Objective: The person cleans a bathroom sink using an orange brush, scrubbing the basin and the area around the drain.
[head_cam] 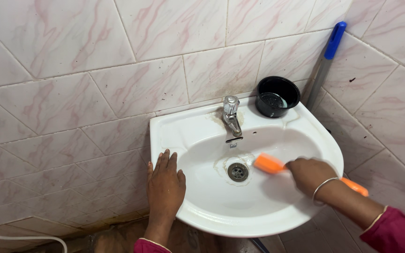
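Head view looks down on a white ceramic wash basin point(322, 140) fixed in the corner of a small tiled room. Wall tiles point(71, 47) are glossy white with pink marbled veins, speckled with dark spots and grimy along the grout. Low at the left a white cable point(24, 236) trails across the brownish floor. A chrome tap point(231, 115) stands at the back of the basin, with brownish staining round its base and round the metal drain point(238, 172). On the rear right ledge sits a round black container point(277, 96), no label showing. Behind it a grey pole with a blue handle tip point(336, 38) leans in the corner.

The right hand point(310, 173), a silver bangle point(322, 187) at its wrist, has its fingers curled tight round an orange scrub brush point(268, 164), whose head lies in the bowl just right of the drain. The left hand point(166, 182) rests flat on the basin's left rim, fingers extended together, gripping nothing.
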